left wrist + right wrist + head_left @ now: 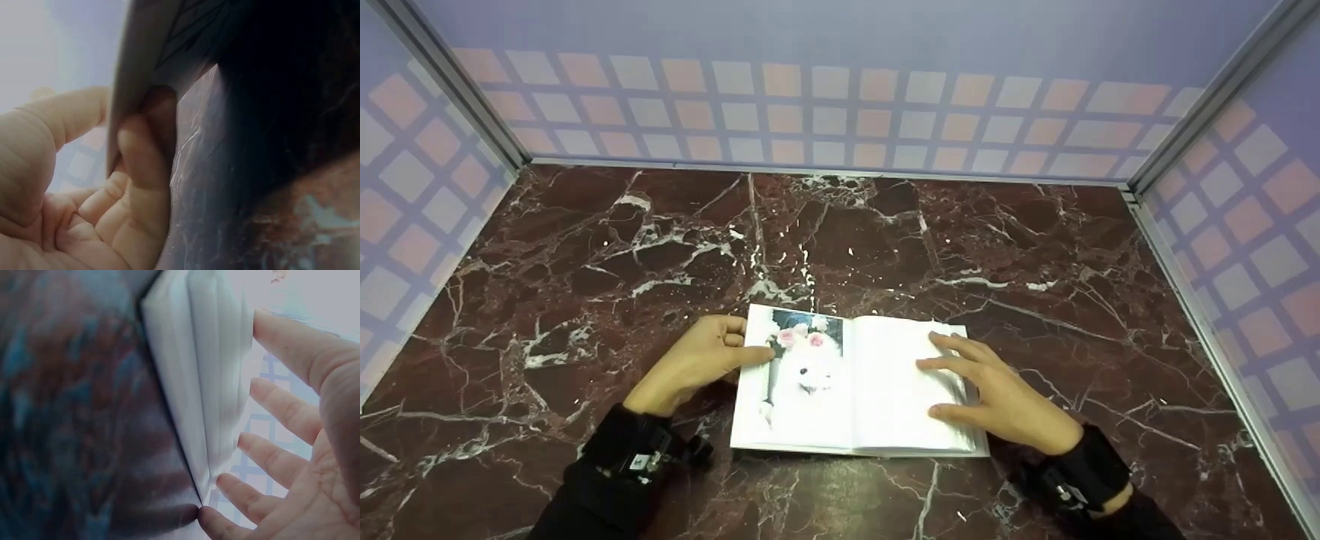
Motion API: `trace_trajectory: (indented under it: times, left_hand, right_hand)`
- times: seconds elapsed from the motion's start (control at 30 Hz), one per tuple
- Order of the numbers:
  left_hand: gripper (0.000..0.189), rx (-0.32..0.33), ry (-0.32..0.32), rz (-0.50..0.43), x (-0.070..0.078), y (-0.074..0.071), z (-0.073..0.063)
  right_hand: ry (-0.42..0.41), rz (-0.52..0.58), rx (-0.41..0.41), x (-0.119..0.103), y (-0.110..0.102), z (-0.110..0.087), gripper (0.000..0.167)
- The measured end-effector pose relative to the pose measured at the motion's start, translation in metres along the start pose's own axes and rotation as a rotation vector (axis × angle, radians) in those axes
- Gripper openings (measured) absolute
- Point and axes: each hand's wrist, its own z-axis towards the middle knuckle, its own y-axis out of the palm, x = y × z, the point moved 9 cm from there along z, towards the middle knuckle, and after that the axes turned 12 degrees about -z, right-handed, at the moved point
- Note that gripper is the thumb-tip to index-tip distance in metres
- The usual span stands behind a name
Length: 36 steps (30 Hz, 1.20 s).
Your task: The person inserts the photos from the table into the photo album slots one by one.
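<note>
An open book (791, 431) lies on the table, a picture of a white furry animal with pink flowers on its left page. Its right page (889, 390) looks plain white, washed out by glare. My left hand (694, 367) holds the book's left edge, thumb on the page. Curled fingers (143, 152) reach under the cover in the left wrist view. On the other side my right hand (1009, 401) rests spread fingertips on the right page and its outer edge. The right wrist view shows these fingers (275, 458) nearly straight along the thick page stack (216, 377).
The book lies on a dark red marbled table (585, 262) with white veins. Behind the table stands a lilac panel (840, 37) with pink and white squares, and similar panels close off the left and right sides. Metal posts (1207, 105) mark the corners.
</note>
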Motion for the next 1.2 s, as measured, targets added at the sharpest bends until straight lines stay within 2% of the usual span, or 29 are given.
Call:
trace_trajectory:
  times: [0.2, 0.47, 0.8, 0.93, 1.1, 1.2]
  left_hand:
    - [0.042, 0.014, 0.028, -0.057, 0.004, 0.002, -0.005]
    - [0.037, 0.019, 0.095, -0.010, 0.015, -0.003, -0.012]
    - [0.037, 0.058, 0.147, 0.001, 0.030, -0.017, -0.024]
    - [0.031, 0.083, 0.163, -0.012, 0.037, -0.019, -0.029]
    - [0.028, 0.108, 0.183, -0.019, 0.047, -0.020, -0.036]
    - [0.024, 0.137, 0.226, 0.049, 0.059, -0.017, -0.038]
  right_hand:
    - [0.044, 0.006, -0.034, 0.003, -0.001, -0.001, 0.068]
    - [0.079, -0.005, -0.085, 0.008, 0.000, -0.002, 0.082]
    - [0.106, -0.062, -0.141, 0.015, 0.006, -0.003, 0.082]
    - [0.101, -0.083, -0.135, 0.013, 0.008, -0.001, 0.080]
    - [0.105, -0.093, -0.131, 0.009, 0.009, 0.000, 0.084]
    - [0.103, -0.098, -0.134, 0.008, 0.010, 0.000, 0.085]
